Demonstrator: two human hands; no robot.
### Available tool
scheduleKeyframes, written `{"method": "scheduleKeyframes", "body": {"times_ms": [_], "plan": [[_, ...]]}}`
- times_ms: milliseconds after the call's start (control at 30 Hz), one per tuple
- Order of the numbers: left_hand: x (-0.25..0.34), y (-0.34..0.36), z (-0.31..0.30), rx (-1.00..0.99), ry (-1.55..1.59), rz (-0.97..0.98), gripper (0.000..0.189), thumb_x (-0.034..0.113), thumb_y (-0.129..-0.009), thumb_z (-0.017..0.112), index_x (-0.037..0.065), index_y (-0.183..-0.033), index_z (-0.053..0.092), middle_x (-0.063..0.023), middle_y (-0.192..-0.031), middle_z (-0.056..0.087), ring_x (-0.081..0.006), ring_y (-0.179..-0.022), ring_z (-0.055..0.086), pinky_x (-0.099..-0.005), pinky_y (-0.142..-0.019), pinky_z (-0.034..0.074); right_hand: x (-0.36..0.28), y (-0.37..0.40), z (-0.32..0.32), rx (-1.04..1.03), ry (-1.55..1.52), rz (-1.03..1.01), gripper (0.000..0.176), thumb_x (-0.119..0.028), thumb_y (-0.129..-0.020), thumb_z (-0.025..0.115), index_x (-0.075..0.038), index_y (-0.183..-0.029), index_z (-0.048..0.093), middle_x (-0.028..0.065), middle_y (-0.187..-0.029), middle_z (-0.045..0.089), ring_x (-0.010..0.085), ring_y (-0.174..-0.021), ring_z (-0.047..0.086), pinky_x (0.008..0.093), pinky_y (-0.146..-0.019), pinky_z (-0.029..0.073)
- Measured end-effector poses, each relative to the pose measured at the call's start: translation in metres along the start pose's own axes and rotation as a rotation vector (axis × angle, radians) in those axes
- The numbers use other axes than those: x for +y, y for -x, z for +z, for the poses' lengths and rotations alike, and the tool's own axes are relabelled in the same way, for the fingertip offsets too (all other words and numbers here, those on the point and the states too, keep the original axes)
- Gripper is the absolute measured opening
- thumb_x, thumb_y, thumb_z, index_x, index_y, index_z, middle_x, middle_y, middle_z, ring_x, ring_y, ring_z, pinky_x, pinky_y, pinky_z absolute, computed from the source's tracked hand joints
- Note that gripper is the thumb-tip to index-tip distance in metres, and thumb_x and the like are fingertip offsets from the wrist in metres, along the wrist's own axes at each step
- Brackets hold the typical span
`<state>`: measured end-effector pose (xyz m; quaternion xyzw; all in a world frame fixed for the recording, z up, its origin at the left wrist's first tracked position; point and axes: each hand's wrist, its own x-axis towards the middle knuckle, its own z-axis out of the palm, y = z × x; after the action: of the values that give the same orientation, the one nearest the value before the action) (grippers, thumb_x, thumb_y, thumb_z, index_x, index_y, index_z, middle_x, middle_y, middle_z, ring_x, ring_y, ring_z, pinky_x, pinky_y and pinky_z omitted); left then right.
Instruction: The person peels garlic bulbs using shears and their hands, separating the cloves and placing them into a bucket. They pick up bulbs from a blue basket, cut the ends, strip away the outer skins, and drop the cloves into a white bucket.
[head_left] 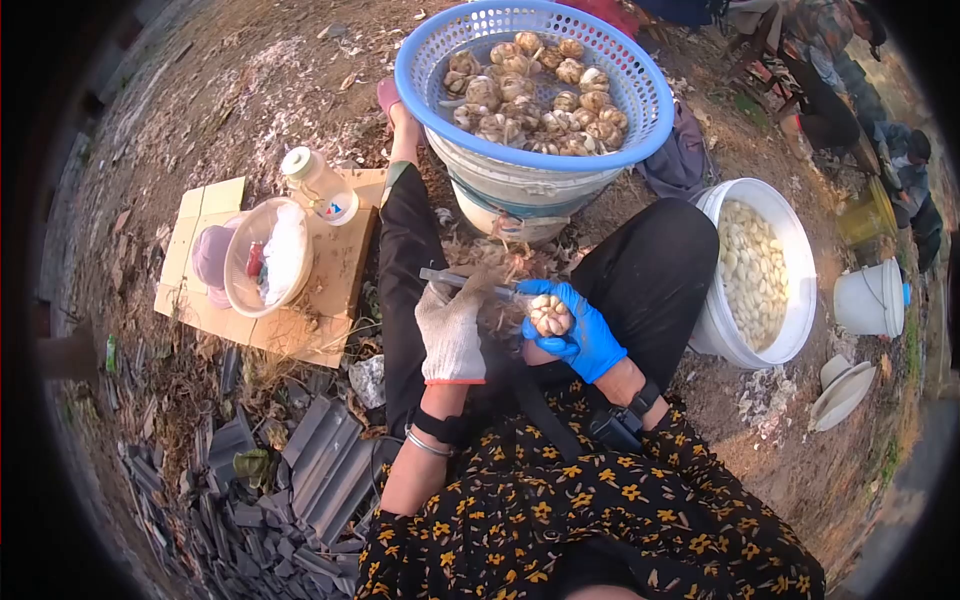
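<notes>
My left hand point(450, 332), in a white knit glove with a red cuff, is closed round a thin grey knife-like tool point(500, 291). The tool's far end reaches toward my other hand, and motion blur hides its exact shape. My right hand point(588, 335), in a blue rubber glove, grips a garlic bulb point(550, 315) with its cloves facing up. Both hands are close together above my lap. Beyond them, a blue perforated basket point(660, 125) full of unpeeled garlic bulbs point(515, 90) rests on a white bucket point(515, 200).
At right stands a white bucket point(806, 270) of peeled cloves point(750, 275), near a smaller bucket point(868, 300). Cardboard point(200, 290) at left holds a jar point(322, 188) and a small basket point(237, 285). Broken tiles point(330, 465) lie lower left. People point(840, 90) sit at upper right.
</notes>
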<state>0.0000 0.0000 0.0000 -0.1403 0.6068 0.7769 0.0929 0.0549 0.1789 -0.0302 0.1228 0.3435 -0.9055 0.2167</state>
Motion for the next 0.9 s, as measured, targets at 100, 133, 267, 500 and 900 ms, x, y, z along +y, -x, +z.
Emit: {"method": "scheduleKeyframes", "body": {"times_ms": [100, 133, 267, 500, 900], "plan": [[0.013, 0.012, -0.006, -0.071, 0.08, 0.083, 0.019, 0.001, -0.087, 0.066, -0.002, -0.106, 0.065, -0.0121, -0.096, 0.071, -0.013, -0.078, 0.065, -0.0243, -0.069, 0.052, 0.005, -0.004, 0.007, 0.101, 0.029, -0.046, 0.055, -0.056, -0.099, 0.046, -0.005, -0.115, 0.061, 0.0041, -0.087, 0.061, 0.0074, -0.06, 0.049, 0.0187, -0.042, 0.033], [0.016, 0.019, -0.001, -0.097, 0.083, 0.088, 0.02, 0.0, -0.087, 0.066, -0.002, -0.107, 0.065, -0.012, -0.097, 0.071, -0.0127, -0.078, 0.065, -0.0241, -0.069, 0.052, 0.002, -0.001, 0.003, 0.152, 0.054, -0.048, 0.055, -0.056, -0.099, 0.046, -0.006, -0.112, 0.062, 0.0028, -0.084, 0.06, 0.0066, -0.06, 0.048, 0.0188, -0.043, 0.034], [0.029, 0.035, 0.002, -0.266, -0.045, 0.143, 0.021, -0.002, -0.087, 0.067, -0.004, -0.108, 0.066, -0.0102, -0.099, 0.071, -0.0122, -0.082, 0.065, -0.0241, -0.071, 0.052, -0.007, 0.001, 0.028, 0.373, 0.155, -0.02, 0.058, -0.058, -0.1, 0.04, -0.006, -0.109, 0.063, -0.0018, -0.078, 0.057, 0.0021, -0.057, 0.042, 0.0183, -0.049, 0.039], [0.015, 0.027, 0.004, -0.365, -0.469, 0.611, 0.019, 0.001, -0.079, 0.076, 0.003, -0.097, 0.073, -0.0088, -0.097, 0.073, -0.0185, -0.087, 0.07, -0.0284, -0.077, 0.054, -0.001, -0.005, 0.017, 0.38, 0.214, -0.017, 0.058, -0.066, -0.094, 0.046, -0.011, -0.097, 0.063, -0.0051, -0.067, 0.049, 0.0062, -0.058, 0.044, 0.0222, -0.056, 0.041], [0.009, 0.029, 0.001, -0.457, -0.888, 1.029, 0.03, 0.002, -0.073, 0.073, 0.008, -0.102, 0.072, -0.0084, -0.101, 0.072, -0.0272, -0.094, 0.068, -0.0364, -0.083, 0.054, -0.01, -0.004, 0.022, 0.506, 0.18, 0.18, 0.048, -0.061, -0.092, 0.057, -0.015, -0.105, 0.055, -0.0028, -0.075, 0.054, 0.0082, -0.062, 0.05, 0.0315, -0.068, 0.051]]}}
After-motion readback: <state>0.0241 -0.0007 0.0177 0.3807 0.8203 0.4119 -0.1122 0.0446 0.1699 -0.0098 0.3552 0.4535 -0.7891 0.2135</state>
